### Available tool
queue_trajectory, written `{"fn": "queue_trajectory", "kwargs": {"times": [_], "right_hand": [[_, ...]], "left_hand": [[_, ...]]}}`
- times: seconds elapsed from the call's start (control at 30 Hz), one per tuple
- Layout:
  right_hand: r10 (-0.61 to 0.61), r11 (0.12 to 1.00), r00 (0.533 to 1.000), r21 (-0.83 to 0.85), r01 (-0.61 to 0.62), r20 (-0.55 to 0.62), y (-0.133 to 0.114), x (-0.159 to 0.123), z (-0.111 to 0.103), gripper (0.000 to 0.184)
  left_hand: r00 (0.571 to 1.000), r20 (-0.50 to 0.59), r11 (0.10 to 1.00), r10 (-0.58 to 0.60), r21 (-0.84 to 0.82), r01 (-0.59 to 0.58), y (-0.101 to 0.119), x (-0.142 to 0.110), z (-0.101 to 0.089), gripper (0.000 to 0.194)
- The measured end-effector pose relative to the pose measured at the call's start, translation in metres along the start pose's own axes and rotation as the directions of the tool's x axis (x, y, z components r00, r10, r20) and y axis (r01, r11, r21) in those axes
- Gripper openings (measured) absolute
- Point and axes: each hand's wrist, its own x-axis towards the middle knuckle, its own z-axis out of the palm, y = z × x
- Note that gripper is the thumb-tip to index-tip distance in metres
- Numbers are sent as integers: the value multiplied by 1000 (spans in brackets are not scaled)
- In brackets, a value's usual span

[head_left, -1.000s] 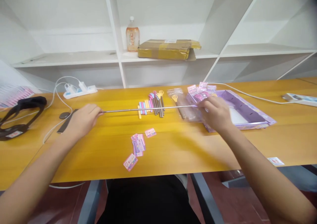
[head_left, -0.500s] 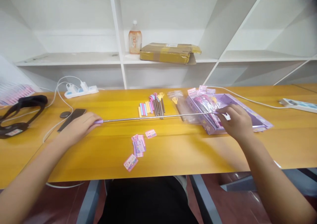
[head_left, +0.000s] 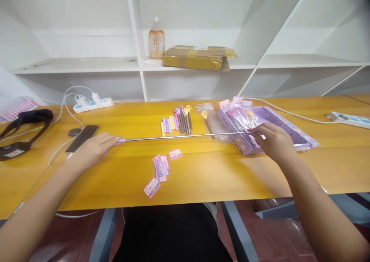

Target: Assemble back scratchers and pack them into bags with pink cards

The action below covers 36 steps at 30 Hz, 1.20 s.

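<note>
My left hand (head_left: pixel 100 146) pinches the purple handle at one end of a telescopic back scratcher (head_left: pixel 185 136). Its thin silver rod stretches almost level above the table. At the far end, my right hand (head_left: pixel 273 138) grips a purple tip, mostly hidden by the fingers, over the front of a purple box (head_left: pixel 306 141). Behind the rod lie several short back scratchers (head_left: pixel 185 123) with hand-shaped heads and a row of pastel handle tubes (head_left: pixel 170 125). One yellow-headed back scratcher (head_left: pixel 204 116) rests on clear plastic bags. Small printed cards (head_left: pixel 161 168) lie scattered in front.
Wrapped pieces (head_left: pixel 243 119) fill the box's left part. At left are a phone (head_left: pixel 83 137), a black headset strap (head_left: pixel 34 117) and a power strip (head_left: pixel 94 104) with white cables. Another power strip (head_left: pixel 351 119) lies right. White shelves behind hold a bottle (head_left: pixel 156 42) and a taped carton (head_left: pixel 196 57).
My left hand has moved right and my right hand slightly left, so the ends of the back scratcher are closer together and its rod looks shorter.
</note>
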Motion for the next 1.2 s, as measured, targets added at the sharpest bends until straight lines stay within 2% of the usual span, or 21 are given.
{"fn": "queue_trajectory", "kwargs": {"times": [0.1, 0.23, 0.33, 0.4, 0.5, 0.6, 0.67, 0.7, 0.77, 0.87, 0.97, 1.03, 1.2], "right_hand": [[13, 1000, 1000, -23, -13, 8, 1, 10, 1, 14], [-61, 997, 997, -52, 59, -48, -4, 24, 2, 18], [-108, 992, 990, -75, 102, -91, -16, 40, 8, 20], [-143, 988, 983, -76, 135, -113, -34, 56, 14, 19], [-204, 979, 966, -62, 196, -157, -81, 82, 26, 19], [-295, 955, 940, -30, 294, -171, -150, 97, 42, 23], [-365, 931, 921, -39, 363, -138, -195, 96, 53, 25], [-361, 933, 926, -49, 357, -115, -213, 94, 58, 25], [-374, 928, 924, -46, 371, -85, -234, 86, 66, 25], [-407, 913, 911, -15, 407, -68, -239, 75, 71, 23], [-428, 903, 901, 2, 429, -63, -231, 72, 70, 21], [-436, 900, 899, 5, 436, -35, -230, 72, 69, 22], [-443, 896, 896, 37, 442, 21, -234, 71, 70, 20]], "left_hand": [[1000, -9, 1000, 4, 24, -4, 1, 5, -2, 34], [999, -44, 999, 3, 41, -1, 8, 15, -3, 32], [997, -67, 998, 28, 53, -24, 15, 27, 2, 31], [995, -85, 995, 47, 88, -39, 22, 41, 9, 30], [988, -143, 991, 53, 125, -35, 42, 72, 23, 29], [982, -164, 989, 94, 127, -73, 76, 106, 36, 27], [983, -150, 986, 108, 142, -87, 97, 121, 41, 26], [987, -131, 986, 98, 149, -78, 105, 126, 43, 26], [993, -71, 986, 93, 145, -82, 113, 130, 44, 25], [992, 28, 986, 120, 117, -123, 111, 125, 44, 26], [988, 112, 987, 102, 114, -115, 109, 121, 44, 42], [984, 164, 987, 75, 127, -97, 111, 120, 45, 45], [981, 187, 987, 61, 137, -88, 113, 120, 48, 42]]}}
